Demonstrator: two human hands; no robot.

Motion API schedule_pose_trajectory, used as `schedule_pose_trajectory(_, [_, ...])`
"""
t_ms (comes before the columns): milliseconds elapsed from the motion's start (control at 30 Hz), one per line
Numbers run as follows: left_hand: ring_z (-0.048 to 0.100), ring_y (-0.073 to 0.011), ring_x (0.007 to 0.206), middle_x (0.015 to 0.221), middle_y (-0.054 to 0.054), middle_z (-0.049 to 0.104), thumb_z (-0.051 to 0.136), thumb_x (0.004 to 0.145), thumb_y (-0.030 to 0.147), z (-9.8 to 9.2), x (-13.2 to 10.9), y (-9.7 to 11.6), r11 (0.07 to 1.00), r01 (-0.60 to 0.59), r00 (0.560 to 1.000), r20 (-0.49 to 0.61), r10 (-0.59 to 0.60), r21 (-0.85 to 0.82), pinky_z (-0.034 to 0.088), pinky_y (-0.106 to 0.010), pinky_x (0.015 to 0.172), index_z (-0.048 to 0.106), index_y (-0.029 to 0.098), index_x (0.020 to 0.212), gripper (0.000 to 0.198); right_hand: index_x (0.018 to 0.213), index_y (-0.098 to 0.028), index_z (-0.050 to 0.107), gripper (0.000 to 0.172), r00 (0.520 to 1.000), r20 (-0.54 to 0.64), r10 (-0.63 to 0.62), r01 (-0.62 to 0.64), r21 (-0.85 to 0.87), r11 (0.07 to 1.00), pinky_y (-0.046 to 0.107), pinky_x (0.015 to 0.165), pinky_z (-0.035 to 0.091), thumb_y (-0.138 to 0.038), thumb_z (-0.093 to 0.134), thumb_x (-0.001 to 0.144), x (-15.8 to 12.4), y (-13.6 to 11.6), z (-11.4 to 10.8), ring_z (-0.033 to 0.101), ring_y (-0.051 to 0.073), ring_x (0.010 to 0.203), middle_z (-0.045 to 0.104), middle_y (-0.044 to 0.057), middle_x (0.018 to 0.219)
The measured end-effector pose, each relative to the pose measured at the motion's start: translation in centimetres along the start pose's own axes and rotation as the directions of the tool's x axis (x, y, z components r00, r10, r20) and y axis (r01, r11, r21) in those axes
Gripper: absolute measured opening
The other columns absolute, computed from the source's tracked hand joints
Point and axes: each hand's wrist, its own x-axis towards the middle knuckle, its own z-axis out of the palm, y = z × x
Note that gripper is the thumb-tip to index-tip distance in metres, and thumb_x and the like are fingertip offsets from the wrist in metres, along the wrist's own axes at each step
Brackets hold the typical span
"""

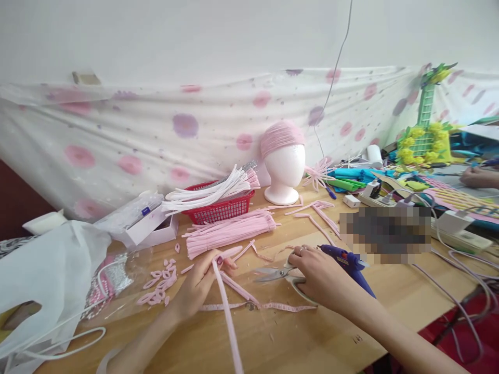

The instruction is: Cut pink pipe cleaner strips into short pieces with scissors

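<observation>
My left hand (pixel 203 278) pinches a long pink pipe cleaner (pixel 225 311) that runs down toward the front edge of the picture. On the right, my right hand (pixel 312 265) has its fingers closed around the handles of a pair of scissors (pixel 273 273), whose parted blades point left toward my left hand. More cut pink strips and a measuring tape (pixel 288 307) lie between and below the hands. Several small pink loops (pixel 158 288) lie left of my left hand. Just behind it rests a thick bundle of pink pipe cleaners (pixel 230 232).
A blue glue gun (pixel 346 262) lies right of my right hand, near power strips (pixel 460 236) and cables. Behind stand a red basket (pixel 220 208) of white stems and a white foam head (pixel 284 171) wrapped in pink. Another person's hand (pixel 477 176) shows at far right.
</observation>
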Motion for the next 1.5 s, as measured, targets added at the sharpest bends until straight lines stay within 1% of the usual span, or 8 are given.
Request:
schedule_pose_trajectory(100, [0.063, -0.027, 0.104, 0.11, -0.009, 0.07, 0.047, 0.087, 0.023, -0.8, -0.4, -1.5, 0.978, 0.025, 0.996, 0.075, -0.041, 0.206, 0.046, -0.039, 0.092, 0.065, 0.023, 0.099, 0.022, 0.077, -0.017, 0.061, 0.013, 0.998, -0.054, 0.02, -0.017, 0.067, 0.998, 0.03, 0.067, 0.037, -0.007, 0.054, 0.073, -0.5, 0.2, 0.2, 0.061, 0.023, 0.082, 0.065, 0.008, 0.086])
schedule_pose_trajectory(200, [0.058, -0.0277, 0.116, 0.121, -0.008, 0.066, 0.049, 0.067, 0.007, -1.2, 0.2, -2.3, 0.946, -0.019, 0.999, -0.03, 0.031, 0.324, 0.042, -0.041, 0.101, 0.065, 0.024, 0.104, 0.044, 0.076, -0.017, 0.061, 0.014, 0.997, -0.079, 0.024, -0.018, 0.077, 0.997, 0.03, 0.07, 0.037, -0.005, 0.056, 0.07, -0.9, 0.2, 0.3, 0.059, 0.023, 0.083, 0.065, 0.008, 0.087])
schedule_pose_trajectory(367, [0.065, -0.0247, 0.101, 0.102, -0.007, 0.072, 0.044, 0.069, 0.01, 0.0, 4.3, 0.7, 0.924, -0.099, 0.977, -0.141, 0.162, 0.37, 0.05, -0.037, 0.089, 0.067, 0.021, 0.088, 0.031, 0.075, -0.016, 0.063, 0.016, 0.998, -0.046, 0.034, -0.03, 0.068, 0.997, 0.03, 0.069, 0.038, -0.003, 0.057, 0.069, -1.2, 0.2, 0.2, 0.06, 0.023, 0.084, 0.067, 0.009, 0.086])
schedule_pose_trajectory(533, [0.067, -0.0211, 0.093, 0.102, -0.007, 0.073, 0.053, 0.08, 0.016, 5.0, 13.0, 4.1, 0.839, -0.196, 0.98, 0.067, 0.188, 0.507, 0.052, -0.031, 0.085, 0.068, 0.018, 0.094, 0.022, 0.077, -0.016, 0.065, 0.014, 0.999, 0.018, 0.034, -0.035, 0.056, 0.998, 0.031, 0.072, 0.041, -0.006, 0.058, 0.071, -1.1, 0.2, 0.2, 0.061, 0.024, 0.087, 0.069, 0.009, 0.088])
schedule_pose_trajectory(800, [0.062, -0.0229, 0.103, 0.124, -0.01, 0.059, 0.057, 0.092, 0.034, 14.2, 24.5, 2.9, 0.658, -0.297, 0.938, 0.34, 0.066, 0.692, 0.054, -0.044, 0.086, 0.057, 0.018, 0.122, 0.034, 0.079, -0.016, 0.067, 0.01, 0.996, -0.001, 0.084, -0.084, 0.056, 0.995, 0.033, 0.074, 0.039, -0.012, 0.061, 0.072, -2.4, 0.5, 0.8, 0.061, 0.024, 0.084, 0.069, 0.009, 0.087])
schedule_pose_trajectory(1100, [0.062, -0.0232, 0.103, 0.124, -0.01, 0.06, 0.057, 0.092, 0.034, 15.5, 25.1, 2.2, 0.603, -0.352, 0.906, 0.421, 0.029, 0.716, 0.054, -0.044, 0.086, 0.058, 0.017, 0.121, 0.033, 0.076, -0.016, 0.064, 0.009, 0.993, 0.067, 0.097, -0.105, 0.129, 0.986, 0.033, 0.077, 0.039, -0.011, 0.06, 0.068, -2.7, 0.2, 0.9, 0.061, 0.026, 0.086, 0.069, 0.01, 0.085])
schedule_pose_trajectory(1300, [0.062, -0.0233, 0.103, 0.123, -0.01, 0.059, 0.058, 0.091, 0.033, 15.2, 24.0, 2.0, 0.644, -0.348, 0.911, 0.409, 0.059, 0.681, 0.054, -0.044, 0.086, 0.057, 0.017, 0.122, 0.034, 0.069, -0.02, 0.054, 0.009, 0.983, -0.153, 0.105, -0.017, 0.489, 0.872, 0.026, 0.065, 0.038, -0.013, 0.06, 0.071, -4.7, -0.8, -0.9, 0.057, 0.016, 0.072, 0.063, 0.001, 0.076])
schedule_pose_trajectory(1500, [0.066, -0.0209, 0.093, 0.108, -0.008, 0.068, 0.058, 0.091, 0.029, 10.8, 21.7, 3.5, 0.73, -0.32, 0.942, 0.285, 0.177, 0.604, 0.054, -0.039, 0.083, 0.066, 0.016, 0.108, 0.023, 0.068, -0.021, 0.058, 0.019, 0.818, -0.35, 0.457, 0.033, 0.821, 0.569, 0.026, 0.06, 0.045, -0.035, 0.068, 0.077, -6.2, -1.0, 1.0, 0.055, 0.016, 0.062, 0.057, 0.0, 0.065])
